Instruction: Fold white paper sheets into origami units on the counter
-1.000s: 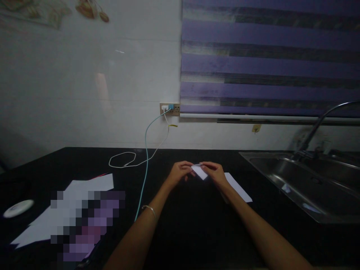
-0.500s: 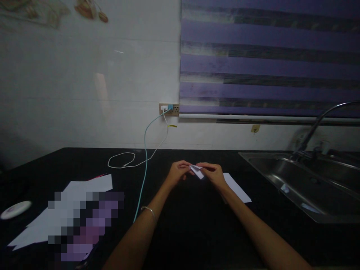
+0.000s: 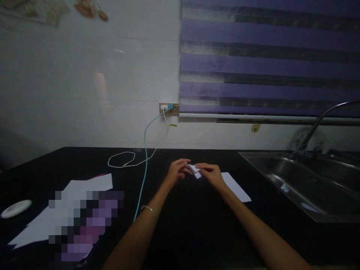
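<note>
A small folded piece of white paper (image 3: 196, 171) is held between my two hands above the dark counter (image 3: 180, 232). My left hand (image 3: 177, 171) pinches its left edge, a silver bangle (image 3: 149, 210) circling that forearm. On the other side, the thumb and fingers of my right hand (image 3: 210, 173) grip a folded flap at the top right. Another white sheet of paper (image 3: 235, 187) lies flat just right of my right hand, partly covered by that wrist.
White sheets (image 3: 92, 183) lie at the left, partly pixelated, near a round white object (image 3: 16, 209). A teal cable (image 3: 145, 165) and a white cable (image 3: 140, 163) run from the wall socket (image 3: 169, 109). A steel sink (image 3: 275, 180) with a faucet (image 3: 312, 131) is at the right.
The folded paper has shifted slightly left with both hands. Its upper flap now lies flatter and shows more of its white face.
</note>
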Motion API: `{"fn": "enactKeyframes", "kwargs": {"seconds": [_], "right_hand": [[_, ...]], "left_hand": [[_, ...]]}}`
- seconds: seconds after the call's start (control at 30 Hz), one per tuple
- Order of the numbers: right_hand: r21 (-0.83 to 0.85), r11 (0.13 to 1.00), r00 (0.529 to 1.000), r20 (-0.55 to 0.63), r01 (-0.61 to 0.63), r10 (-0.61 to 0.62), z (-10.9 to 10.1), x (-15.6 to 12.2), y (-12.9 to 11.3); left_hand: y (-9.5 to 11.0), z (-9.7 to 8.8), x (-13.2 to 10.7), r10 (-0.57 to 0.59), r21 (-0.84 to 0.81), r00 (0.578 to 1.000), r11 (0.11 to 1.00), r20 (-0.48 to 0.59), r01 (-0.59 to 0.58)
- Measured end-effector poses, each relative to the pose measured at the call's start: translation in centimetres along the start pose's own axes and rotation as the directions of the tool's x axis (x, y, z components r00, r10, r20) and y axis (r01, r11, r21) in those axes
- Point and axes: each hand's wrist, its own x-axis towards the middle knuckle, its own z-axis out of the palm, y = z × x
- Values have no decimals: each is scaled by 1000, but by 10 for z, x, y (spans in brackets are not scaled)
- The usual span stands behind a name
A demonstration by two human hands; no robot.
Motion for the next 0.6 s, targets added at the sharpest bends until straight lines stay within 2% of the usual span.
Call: {"fn": "enactKeyframes", "kwargs": {"seconds": [0.07, 0.17, 0.3, 0.43, 0.6], "right_hand": [[-22, 999, 999, -17, 34, -34, -1, 0, -1], [-41, 997, 997, -24, 73, -74, -2, 1, -2], [-32, 997, 997, 6, 73, -73, -1, 1, -2], [12, 999, 998, 58, 32, -32, -1, 0, -1], [187, 974, 991, 67, -128, 117, -2, 0, -2]], "left_hand": [[-2, 2, 0, -53, 19, 997, 998, 52, 52], [-8, 6, 2, -118, 140, 987, 985, 107, 102], [-16, 5, 5, -67, 217, 991, 975, 113, 41], [-18, 3, 7, 3, 223, 995, 975, 99, -25], [-12, 7, 4, 22, 245, 997, 969, 69, -38]]}}
